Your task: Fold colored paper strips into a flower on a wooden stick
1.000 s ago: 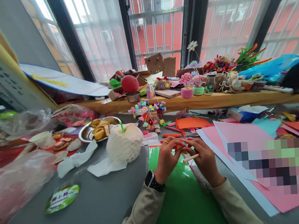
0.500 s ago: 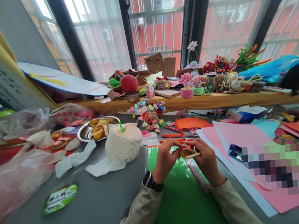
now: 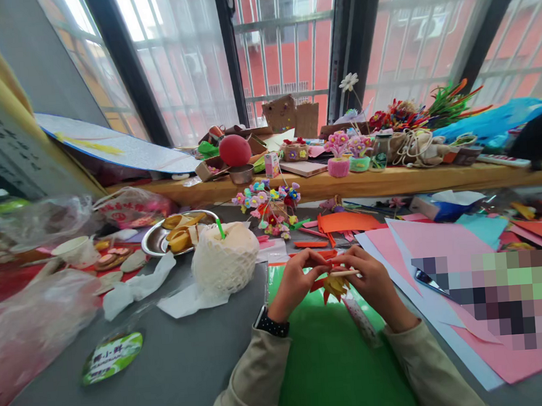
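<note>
Over the green sheet [image 3: 343, 371], my left hand [image 3: 299, 284] and my right hand [image 3: 372, 284] meet with fingertips close together. Between them hangs a yellow and orange-red paper flower [image 3: 336, 287], its pointed petals hanging down. The fingers of my left hand pinch at its upper edge. A thin pale stick [image 3: 346, 273] lies across the fingers of my right hand, which also pinches the flower. What exactly sits between the fingertips is partly hidden. Below the right hand, a clear-wrapped patterned strip [image 3: 363, 323] rests on the green sheet.
Left of the hands stand a coconut [image 3: 226, 255] in white netting with a green straw and a metal bowl [image 3: 149, 242] of peels. Orange paper [image 3: 346, 223] and scraps lie ahead. Pink paper sheets [image 3: 434, 241] and a phone [image 3: 427, 280] are on the right.
My hands have turned slightly, and the paper flower's petals now show below the fingers. The stick has swung closer to level. Both forearms have spread a little apart.
</note>
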The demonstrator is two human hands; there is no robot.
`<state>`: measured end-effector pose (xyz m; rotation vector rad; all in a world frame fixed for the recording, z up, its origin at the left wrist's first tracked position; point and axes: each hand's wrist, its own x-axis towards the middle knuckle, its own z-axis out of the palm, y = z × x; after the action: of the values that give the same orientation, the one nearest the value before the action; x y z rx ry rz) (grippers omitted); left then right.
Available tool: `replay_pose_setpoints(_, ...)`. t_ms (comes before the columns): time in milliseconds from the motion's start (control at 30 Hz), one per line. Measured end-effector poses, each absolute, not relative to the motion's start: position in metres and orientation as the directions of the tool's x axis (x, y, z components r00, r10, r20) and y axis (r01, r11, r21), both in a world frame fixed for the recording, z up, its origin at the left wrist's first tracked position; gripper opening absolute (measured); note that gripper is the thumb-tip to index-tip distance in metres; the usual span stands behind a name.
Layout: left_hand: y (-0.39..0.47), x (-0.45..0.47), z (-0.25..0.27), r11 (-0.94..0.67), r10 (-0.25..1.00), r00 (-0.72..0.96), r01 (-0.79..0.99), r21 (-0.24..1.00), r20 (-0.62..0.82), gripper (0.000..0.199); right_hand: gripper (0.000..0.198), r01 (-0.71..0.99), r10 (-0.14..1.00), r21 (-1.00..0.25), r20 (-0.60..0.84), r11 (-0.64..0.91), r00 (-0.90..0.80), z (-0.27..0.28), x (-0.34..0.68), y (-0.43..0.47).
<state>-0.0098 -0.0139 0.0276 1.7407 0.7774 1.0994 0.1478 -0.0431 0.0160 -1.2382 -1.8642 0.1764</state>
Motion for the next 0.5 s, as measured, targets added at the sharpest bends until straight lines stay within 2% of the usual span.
replay_pose_setpoints(167,-0.014,-0.009,0.025,-0.378,0.831,0.47,0.088,0.921,0.297,0.01,0.021,0.726,0.866,-0.543,0.478,0.423,-0.147,0.019,0.154,-0.042)
replay_pose_setpoints(300,-0.013,-0.009,0.024,-0.361,0.823,0.507,0.121,0.925,0.255,0.01,0.025,0.792,0.899,-0.494,0.413,0.358,-0.149,0.021,0.157,-0.042)
replay_pose_setpoints(400,-0.01,-0.01,0.022,-0.364,0.794,0.562,0.135,0.921,0.231,0.011,0.028,0.823,0.915,-0.446,0.351,0.351,-0.2,0.021,0.157,-0.043)
replay_pose_setpoints(500,-0.007,-0.011,0.016,-0.333,0.766,0.613,0.121,0.935,0.194,0.012,0.027,0.817,0.921,-0.452,0.316,0.357,-0.228,0.02,0.157,-0.043)
